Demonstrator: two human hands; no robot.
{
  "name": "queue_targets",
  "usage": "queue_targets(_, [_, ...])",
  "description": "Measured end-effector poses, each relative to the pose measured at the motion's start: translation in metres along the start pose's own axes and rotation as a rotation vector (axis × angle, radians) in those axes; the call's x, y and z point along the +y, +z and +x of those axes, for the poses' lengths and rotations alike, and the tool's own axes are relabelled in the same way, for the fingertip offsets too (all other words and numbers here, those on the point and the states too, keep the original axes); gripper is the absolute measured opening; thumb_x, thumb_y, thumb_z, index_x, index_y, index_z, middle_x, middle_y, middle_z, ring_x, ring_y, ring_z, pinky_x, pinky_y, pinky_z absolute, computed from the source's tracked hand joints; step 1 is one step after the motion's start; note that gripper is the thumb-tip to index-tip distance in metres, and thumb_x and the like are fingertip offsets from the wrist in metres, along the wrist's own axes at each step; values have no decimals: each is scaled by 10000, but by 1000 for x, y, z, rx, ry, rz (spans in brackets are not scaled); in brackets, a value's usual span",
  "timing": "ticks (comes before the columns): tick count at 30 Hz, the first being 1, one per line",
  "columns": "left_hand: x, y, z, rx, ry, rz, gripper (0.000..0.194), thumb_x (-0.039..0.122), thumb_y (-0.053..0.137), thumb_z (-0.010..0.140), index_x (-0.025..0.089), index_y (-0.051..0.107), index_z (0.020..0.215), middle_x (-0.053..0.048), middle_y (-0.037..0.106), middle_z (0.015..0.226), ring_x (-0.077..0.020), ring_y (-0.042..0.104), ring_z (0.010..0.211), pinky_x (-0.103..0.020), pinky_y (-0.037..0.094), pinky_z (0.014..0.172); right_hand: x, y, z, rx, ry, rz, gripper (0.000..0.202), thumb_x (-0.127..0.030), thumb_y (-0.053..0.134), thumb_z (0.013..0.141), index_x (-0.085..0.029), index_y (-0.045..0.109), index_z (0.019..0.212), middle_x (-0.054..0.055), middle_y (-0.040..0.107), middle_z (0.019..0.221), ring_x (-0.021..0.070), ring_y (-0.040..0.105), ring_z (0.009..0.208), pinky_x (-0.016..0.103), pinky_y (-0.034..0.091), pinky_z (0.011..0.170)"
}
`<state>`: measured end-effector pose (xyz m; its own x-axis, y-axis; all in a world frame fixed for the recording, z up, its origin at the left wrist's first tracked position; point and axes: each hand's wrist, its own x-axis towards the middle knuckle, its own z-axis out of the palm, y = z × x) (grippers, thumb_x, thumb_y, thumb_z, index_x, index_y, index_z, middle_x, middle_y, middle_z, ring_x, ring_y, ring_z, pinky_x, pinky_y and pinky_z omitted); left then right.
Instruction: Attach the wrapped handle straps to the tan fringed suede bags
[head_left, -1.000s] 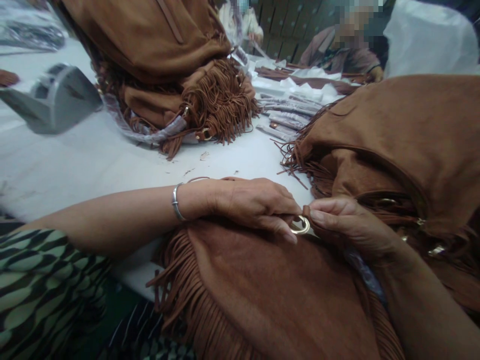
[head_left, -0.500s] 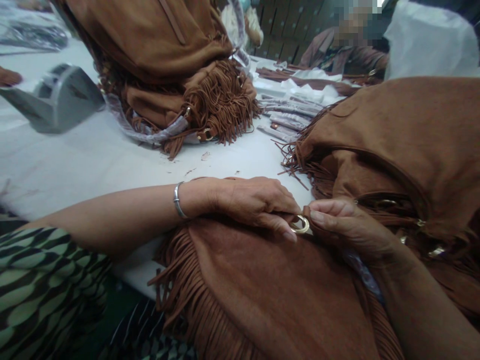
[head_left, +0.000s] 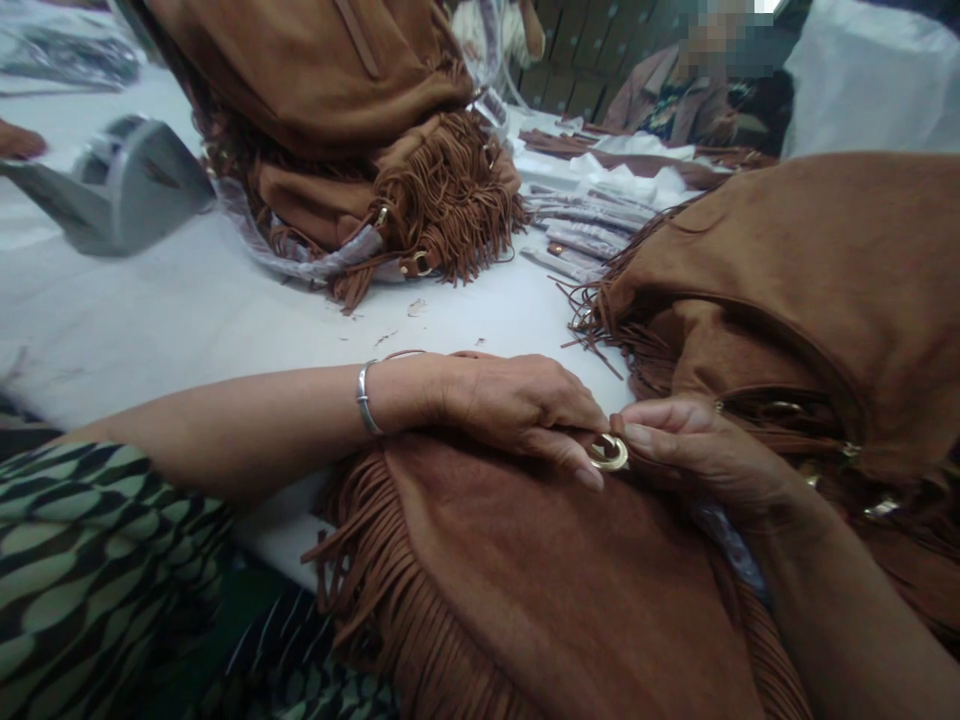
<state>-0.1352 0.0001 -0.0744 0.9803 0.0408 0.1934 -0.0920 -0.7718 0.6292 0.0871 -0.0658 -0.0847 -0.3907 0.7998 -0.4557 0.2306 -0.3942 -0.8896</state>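
Observation:
A brown suede bag [head_left: 570, 570] with long fringe down its sides lies in front of me at the table's edge. At its upper edge my left hand [head_left: 525, 405], with a silver bangle on the wrist, pinches a gold metal ring [head_left: 609, 453] between thumb and fingers. Just right of the ring, my right hand [head_left: 675, 435] is closed with thumb and forefinger on a short brown strap end [head_left: 617, 424] that meets the ring. The remaining fingers of both hands are partly hidden.
Another fringed bag [head_left: 810, 260] lies close on the right. One more bag [head_left: 322, 90] stands across the white table [head_left: 300, 325], beside a grey tape dispenser [head_left: 127, 190]. Wrapped straps [head_left: 585, 225] lie behind. A person [head_left: 667, 100] sits at the far side.
Both hands keep their hold on the ring and strap end, almost unmoved. The whole view has shifted slightly. The far person's arm has drawn in.

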Motion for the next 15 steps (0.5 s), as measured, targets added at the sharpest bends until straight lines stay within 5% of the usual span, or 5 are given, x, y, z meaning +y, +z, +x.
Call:
queue_targets(6, [-1,1,-2,49,-26,34,321,488,550,870,183,625,806,-29,632,747,-122,555,664,-226,393,677,-3,2,-1,5,13,-8,387,-497,730,700,-153,585,601,-25,372,535,78,282,478,226,171,440])
queue_targets(15, [2,0,-2,4,-14,28,304,461,530,891,167,606,902,-60,647,840,-154,586,800,-239,397,731,-3,6,-3,28,-8,22,371,-471,754,675,-130,623,617,-23,406,528,67,303,481,213,172,452])
